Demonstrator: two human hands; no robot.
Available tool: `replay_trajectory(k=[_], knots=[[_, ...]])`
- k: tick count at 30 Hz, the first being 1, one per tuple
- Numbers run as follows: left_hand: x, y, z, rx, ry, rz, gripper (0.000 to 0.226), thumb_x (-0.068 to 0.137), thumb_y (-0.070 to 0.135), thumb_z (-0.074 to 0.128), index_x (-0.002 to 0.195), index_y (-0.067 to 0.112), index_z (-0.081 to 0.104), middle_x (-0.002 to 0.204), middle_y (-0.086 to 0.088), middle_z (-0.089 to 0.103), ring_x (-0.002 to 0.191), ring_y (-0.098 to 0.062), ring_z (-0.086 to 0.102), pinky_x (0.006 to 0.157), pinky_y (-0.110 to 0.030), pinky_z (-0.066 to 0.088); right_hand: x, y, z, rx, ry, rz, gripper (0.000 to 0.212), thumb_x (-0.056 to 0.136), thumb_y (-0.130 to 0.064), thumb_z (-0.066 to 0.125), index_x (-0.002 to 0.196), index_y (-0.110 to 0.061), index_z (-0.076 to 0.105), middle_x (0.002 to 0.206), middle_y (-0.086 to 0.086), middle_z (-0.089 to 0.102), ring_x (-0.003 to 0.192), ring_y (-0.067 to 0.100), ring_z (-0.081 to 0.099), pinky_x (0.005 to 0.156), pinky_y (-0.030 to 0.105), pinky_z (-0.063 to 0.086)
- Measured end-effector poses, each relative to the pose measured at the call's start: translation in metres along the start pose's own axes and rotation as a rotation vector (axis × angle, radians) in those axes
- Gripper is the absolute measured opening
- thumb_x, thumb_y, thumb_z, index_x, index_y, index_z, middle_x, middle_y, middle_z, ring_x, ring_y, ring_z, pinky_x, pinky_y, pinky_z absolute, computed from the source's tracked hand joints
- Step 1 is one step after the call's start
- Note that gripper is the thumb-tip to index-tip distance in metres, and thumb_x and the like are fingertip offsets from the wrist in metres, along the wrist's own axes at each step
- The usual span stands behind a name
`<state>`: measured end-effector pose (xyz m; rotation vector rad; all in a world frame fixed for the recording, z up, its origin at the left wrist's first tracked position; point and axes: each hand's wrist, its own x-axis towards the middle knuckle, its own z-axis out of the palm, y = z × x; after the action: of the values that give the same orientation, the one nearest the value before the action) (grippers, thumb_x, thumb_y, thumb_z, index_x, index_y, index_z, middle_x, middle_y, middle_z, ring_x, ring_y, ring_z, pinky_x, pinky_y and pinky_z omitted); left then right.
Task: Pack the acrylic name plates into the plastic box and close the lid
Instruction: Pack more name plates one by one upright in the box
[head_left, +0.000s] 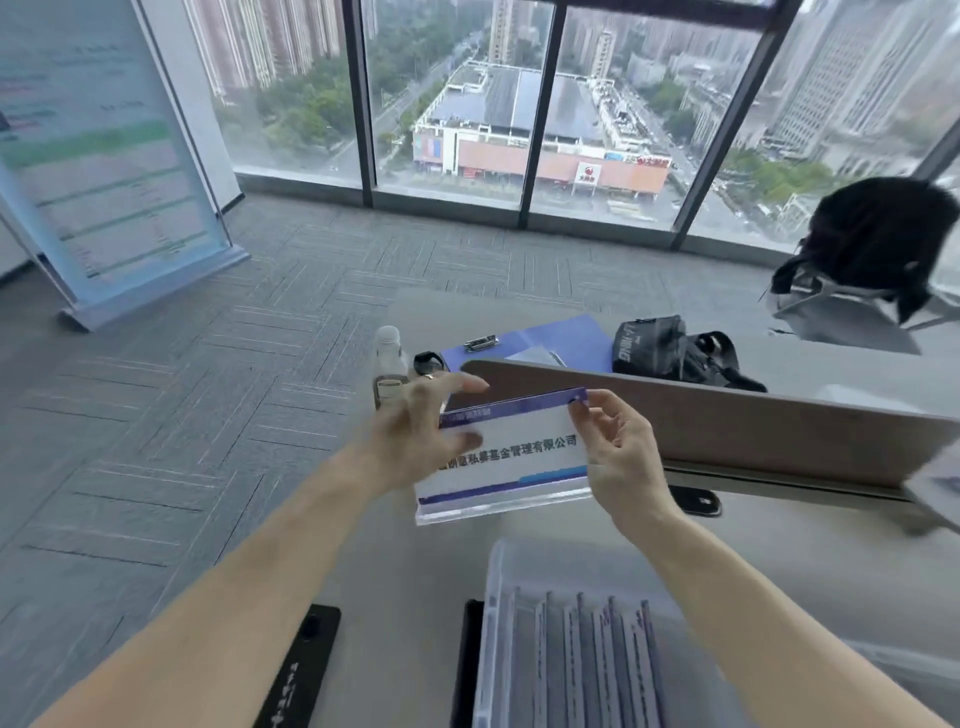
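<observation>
An acrylic name plate (511, 457) with a white card, purple bands and black Chinese lettering is held up above the grey table. My right hand (621, 457) pinches its top right corner and right edge. My left hand (415, 426) lies against its left end with fingers spread, thumb over the front; the hand is blurred. Below, at the bottom centre, stands the clear plastic box (496, 587), with several name plates (592, 670) standing on edge inside it. I see no lid.
A desk divider panel (727, 421) runs behind the plate. Beyond it lie a blue clipboard (540, 340), a small bottle (389, 366) and a black bag (670, 348). Black flat items (306, 660) lie on the table at bottom left. A chair with a dark garment (878, 244) stands at right.
</observation>
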<state>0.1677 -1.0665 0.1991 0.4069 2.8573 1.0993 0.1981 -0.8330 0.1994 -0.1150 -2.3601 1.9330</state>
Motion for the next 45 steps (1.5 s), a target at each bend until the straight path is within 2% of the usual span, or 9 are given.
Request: replay_trajectory(k=[4,7,13,21,24,36,39,43,45], knots=[[-0.020,0.096,0.031,0.003,-0.143,0.066,0.007,0.087,0.033,0.070,0.085,0.038,0.066,0.085,0.006,0.071,0.074,-0.010,0.064,0.068,-0.024,0.052,-0.030,-0.023,-0.079,-0.054,-0.008,-0.150,0.012,0.096,-0.031,0.064,0.094,-0.023,0.073,0.085,0.017,0.076,0.078,0.042,0.069,0.077,0.061,0.053],[-0.041,0.150,0.066,-0.103,-0.132,0.107,0.013,0.091,0.022,0.070,0.080,0.029,0.069,0.068,0.007,0.067,0.052,-0.001,0.053,0.049,-0.014,0.042,-0.053,-0.018,-0.137,-0.077,0.107,-0.203,0.009,0.092,-0.024,0.071,0.100,-0.020,0.073,0.091,0.001,0.076,0.085,0.016,0.071,0.087,0.045,0.059],[-0.068,0.202,0.139,-0.456,-0.054,-0.030,0.014,0.092,0.023,0.074,0.105,0.021,0.078,0.098,0.006,0.081,0.092,-0.016,0.077,0.087,-0.043,0.061,-0.098,0.026,-0.209,-0.070,0.261,0.160,0.056,0.088,-0.041,0.071,0.135,-0.018,0.052,0.126,-0.001,0.059,0.110,0.011,0.060,0.100,0.035,0.051],[-0.080,0.211,0.209,-0.705,-0.199,-0.371,0.016,0.100,0.012,0.061,0.110,0.005,0.072,0.101,-0.012,0.080,0.091,-0.030,0.078,0.084,-0.048,0.062,-0.143,0.092,-0.206,-0.037,0.151,0.397,0.020,0.091,-0.026,0.065,0.111,-0.023,0.068,0.109,-0.002,0.075,0.100,0.016,0.072,0.085,0.049,0.061],[-0.080,0.199,0.233,-0.661,-0.289,-0.430,0.019,0.103,0.015,0.055,0.109,0.007,0.071,0.101,-0.012,0.080,0.093,-0.030,0.078,0.089,-0.051,0.060,-0.150,0.118,-0.208,-0.117,0.155,0.502,0.015,0.084,-0.026,0.062,0.096,-0.026,0.070,0.097,-0.007,0.077,0.092,0.017,0.074,0.082,0.049,0.061],[-0.073,0.158,0.329,-0.449,-0.453,-0.572,0.024,0.095,0.009,0.048,0.112,0.013,0.065,0.099,-0.012,0.077,0.086,-0.031,0.077,0.075,-0.050,0.064,-0.149,0.222,-0.193,-0.173,0.093,0.856,0.031,0.094,-0.010,0.047,0.124,-0.011,0.055,0.095,0.003,0.066,0.091,0.028,0.068,0.084,0.045,0.059],[-0.073,0.154,0.356,-0.326,-0.430,-0.538,0.022,0.094,0.013,0.052,0.108,0.016,0.069,0.097,-0.007,0.076,0.085,-0.026,0.074,0.070,-0.035,0.062,-0.145,0.249,-0.192,-0.206,0.049,0.911,0.029,0.098,-0.008,0.044,0.127,-0.012,0.047,0.087,-0.001,0.057,0.074,0.015,0.056,0.069,0.034,0.051],[-0.075,0.153,0.389,-0.191,-0.364,-0.522,0.019,0.096,0.014,0.055,0.111,0.013,0.068,0.102,-0.006,0.072,0.083,-0.020,0.067,0.059,-0.021,0.046,-0.140,0.287,-0.187,-0.223,0.038,0.940,0.052,0.100,-0.011,0.046,0.150,-0.008,0.037,0.122,0.013,0.062,0.071,0.012,0.054,0.053,0.024,0.039],[-0.078,0.154,0.402,-0.149,-0.345,-0.538,0.020,0.097,0.014,0.056,0.115,0.011,0.066,0.107,-0.009,0.072,0.090,-0.025,0.069,0.070,-0.027,0.053,-0.139,0.297,-0.184,-0.236,0.024,0.955,0.052,0.101,-0.013,0.049,0.151,-0.010,0.037,0.140,0.013,0.058,0.094,0.021,0.063,0.062,0.023,0.043]])
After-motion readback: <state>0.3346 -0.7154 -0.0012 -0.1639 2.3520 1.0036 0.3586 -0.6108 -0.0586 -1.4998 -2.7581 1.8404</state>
